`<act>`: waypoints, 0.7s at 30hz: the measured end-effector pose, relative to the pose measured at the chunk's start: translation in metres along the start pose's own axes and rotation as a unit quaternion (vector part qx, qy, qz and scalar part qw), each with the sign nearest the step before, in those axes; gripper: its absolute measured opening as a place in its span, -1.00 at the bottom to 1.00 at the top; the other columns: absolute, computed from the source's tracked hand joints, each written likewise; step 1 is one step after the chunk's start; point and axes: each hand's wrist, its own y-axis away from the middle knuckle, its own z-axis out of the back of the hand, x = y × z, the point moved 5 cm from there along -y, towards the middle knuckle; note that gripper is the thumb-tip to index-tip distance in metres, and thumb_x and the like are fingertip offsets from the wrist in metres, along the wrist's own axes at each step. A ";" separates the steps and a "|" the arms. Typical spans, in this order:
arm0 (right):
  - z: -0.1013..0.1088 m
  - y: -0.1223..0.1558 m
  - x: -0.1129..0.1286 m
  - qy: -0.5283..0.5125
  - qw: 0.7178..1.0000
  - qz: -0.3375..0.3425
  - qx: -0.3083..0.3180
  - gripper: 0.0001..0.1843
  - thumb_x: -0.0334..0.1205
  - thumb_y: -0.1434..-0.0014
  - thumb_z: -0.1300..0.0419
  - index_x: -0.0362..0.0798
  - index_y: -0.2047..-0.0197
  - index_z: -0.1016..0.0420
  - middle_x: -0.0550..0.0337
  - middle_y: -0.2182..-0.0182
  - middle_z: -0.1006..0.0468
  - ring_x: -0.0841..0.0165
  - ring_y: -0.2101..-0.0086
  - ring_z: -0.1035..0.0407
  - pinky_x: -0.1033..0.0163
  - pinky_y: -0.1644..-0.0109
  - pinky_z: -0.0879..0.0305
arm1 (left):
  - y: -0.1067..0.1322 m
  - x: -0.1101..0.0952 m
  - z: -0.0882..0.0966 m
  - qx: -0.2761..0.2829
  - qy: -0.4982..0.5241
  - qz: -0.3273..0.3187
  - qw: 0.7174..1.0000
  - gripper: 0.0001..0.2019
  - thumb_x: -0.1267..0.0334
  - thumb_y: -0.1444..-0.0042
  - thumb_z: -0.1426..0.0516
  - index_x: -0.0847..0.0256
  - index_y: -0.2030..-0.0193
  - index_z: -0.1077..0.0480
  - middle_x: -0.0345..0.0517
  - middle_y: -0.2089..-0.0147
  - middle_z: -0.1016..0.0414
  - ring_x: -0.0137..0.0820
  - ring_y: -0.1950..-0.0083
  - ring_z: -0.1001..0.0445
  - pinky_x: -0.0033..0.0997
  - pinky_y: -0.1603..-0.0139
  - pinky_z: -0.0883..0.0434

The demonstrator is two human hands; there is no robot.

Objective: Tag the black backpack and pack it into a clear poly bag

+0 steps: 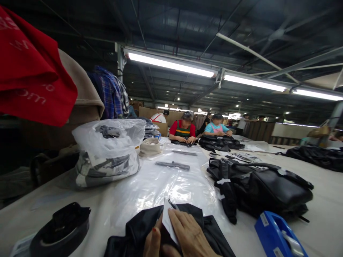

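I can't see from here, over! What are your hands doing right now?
Left hand and right hand both on a white tag, grip unclear. Tag lies on a black garment. Clear plastic bags just beyond; blue tape dispenser to the right.

Two hands are showing at the near edge. One blue tape dispenser is lying nearby. Apparently three black bag piles are occupying the table.
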 end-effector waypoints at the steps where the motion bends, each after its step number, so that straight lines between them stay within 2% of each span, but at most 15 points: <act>1: 0.002 0.000 0.000 -0.026 1.000 -0.011 0.003 -0.25 -0.08 -0.15 -0.08 -0.19 -0.31 0.07 -0.19 -0.04 -0.39 0.08 0.05 -0.35 0.06 0.03 -0.36 | -0.002 0.001 -0.003 0.026 0.023 0.007 0.999 -0.28 -0.31 -0.12 0.20 0.25 -0.02 -0.42 0.08 0.09 -0.51 -0.09 -0.03 -0.43 -0.07 -0.12 -0.36; 3: 0.010 -0.002 0.001 -0.087 0.995 -0.042 0.024 -0.40 -0.23 -0.19 0.02 -0.16 -0.29 -0.03 -0.15 -0.05 -0.39 0.14 0.01 -0.34 0.08 -0.03 -0.33 | -0.004 0.005 -0.008 0.075 0.053 0.045 0.995 -0.22 -0.32 -0.11 0.23 0.32 -0.10 -0.35 0.14 0.06 -0.50 -0.08 0.00 -0.44 -0.07 -0.03 -0.41; 4: 0.016 -0.004 0.002 -0.120 0.990 -0.059 0.042 -0.44 -0.27 -0.20 0.06 -0.14 -0.27 -0.07 -0.12 -0.05 -0.40 0.18 0.01 -0.33 0.10 -0.05 -0.31 | -0.005 0.007 -0.008 0.083 0.042 0.069 0.993 -0.21 -0.32 -0.12 0.24 0.33 -0.13 -0.32 0.15 0.08 -0.50 -0.09 0.04 -0.46 -0.09 0.05 -0.45; 6: 0.030 -0.008 0.001 -0.185 0.974 -0.101 0.082 -0.49 -0.31 -0.22 0.12 -0.10 -0.24 -0.14 -0.06 -0.06 -0.40 0.24 -0.02 -0.31 0.13 -0.10 -0.26 | -0.007 0.009 -0.001 0.057 -0.038 0.090 0.994 -0.27 -0.26 -0.15 0.23 0.31 -0.11 -0.33 0.13 0.13 -0.51 -0.12 0.11 -0.49 -0.11 0.14 -0.47; 8: 0.045 -0.013 -0.005 -0.238 0.956 -0.146 0.090 -0.55 -0.28 -0.25 0.13 -0.06 -0.19 -0.21 0.01 -0.01 -0.43 0.27 0.01 -0.32 0.14 -0.10 -0.25 | -0.008 0.003 0.009 -0.007 -0.179 0.040 0.983 -0.46 -0.11 -0.15 0.09 0.26 -0.01 -0.40 0.09 0.11 -0.51 -0.14 0.08 -0.47 -0.08 0.05 -0.43; 10: 0.059 -0.015 -0.013 -0.266 0.944 -0.183 0.073 -0.61 -0.22 -0.27 0.13 -0.01 -0.11 -0.29 0.08 0.10 -0.48 0.28 0.10 -0.35 0.16 -0.03 -0.27 | -0.007 -0.006 0.014 -0.049 -0.335 -0.032 0.940 -0.62 0.12 -0.05 -0.05 0.25 0.04 -0.42 0.08 0.03 -0.47 -0.12 -0.04 -0.39 -0.01 -0.09 -0.32; 11: 0.064 -0.016 -0.017 -0.268 0.941 -0.200 0.061 -0.64 -0.19 -0.28 0.13 0.00 -0.04 -0.34 0.12 0.19 -0.50 0.30 0.17 -0.36 0.18 0.02 -0.29 | -0.006 -0.008 0.013 -0.049 -0.407 -0.050 0.911 -0.61 0.22 0.02 -0.09 0.26 0.02 -0.40 0.09 -0.01 -0.45 -0.09 -0.08 -0.35 0.03 -0.12 -0.27; 13: 0.071 -0.015 -0.023 -0.260 0.938 -0.225 0.047 -0.67 -0.14 -0.30 0.14 -0.01 0.12 -0.40 0.18 0.37 -0.48 0.34 0.32 -0.34 0.23 0.15 -0.31 | -0.004 -0.006 0.009 -0.008 -0.523 -0.038 0.852 -0.49 0.35 0.14 -0.14 0.29 -0.04 -0.34 0.13 -0.06 -0.41 -0.05 -0.13 -0.29 0.07 -0.14 -0.21; 15: 0.073 -0.013 -0.020 -0.263 0.937 -0.223 0.059 -0.66 -0.12 -0.30 0.15 -0.02 0.20 -0.42 0.20 0.42 -0.46 0.36 0.37 -0.33 0.26 0.21 -0.31 | -0.001 -0.002 0.005 0.046 -0.592 -0.006 0.805 -0.43 0.42 0.18 -0.14 0.32 -0.08 -0.31 0.15 -0.07 -0.40 -0.05 -0.14 -0.28 0.04 -0.14 -0.20; 16: 0.072 -0.013 -0.015 -0.273 0.936 -0.207 0.074 -0.66 -0.12 -0.30 0.15 -0.01 0.17 -0.42 0.19 0.38 -0.47 0.36 0.35 -0.34 0.26 0.19 -0.31 | 0.000 -0.002 0.004 0.063 -0.610 0.003 0.790 -0.44 0.44 0.17 -0.11 0.33 -0.09 -0.30 0.16 -0.07 -0.40 -0.06 -0.14 -0.28 0.03 -0.14 -0.19; 19: 0.062 -0.006 0.004 -0.286 0.938 -0.134 0.139 -0.65 -0.24 -0.28 0.13 0.00 -0.05 -0.33 0.12 0.12 -0.49 0.33 0.13 -0.37 0.22 0.00 -0.29 | 0.001 -0.002 0.003 0.093 -0.631 0.015 0.770 -0.39 0.51 0.17 -0.03 0.36 -0.13 -0.26 0.16 -0.11 -0.37 -0.10 -0.16 -0.27 -0.01 -0.18 -0.16; 21: 0.049 0.004 0.012 -0.245 0.947 -0.098 0.181 -0.57 -0.36 -0.21 0.10 -0.02 -0.14 -0.26 0.07 0.02 -0.45 0.31 0.04 -0.35 0.20 -0.06 -0.28 | 0.001 -0.003 0.003 0.109 -0.627 0.018 0.771 -0.38 0.54 0.18 -0.02 0.39 -0.15 -0.25 0.17 -0.13 -0.36 -0.11 -0.17 -0.27 -0.02 -0.19 -0.15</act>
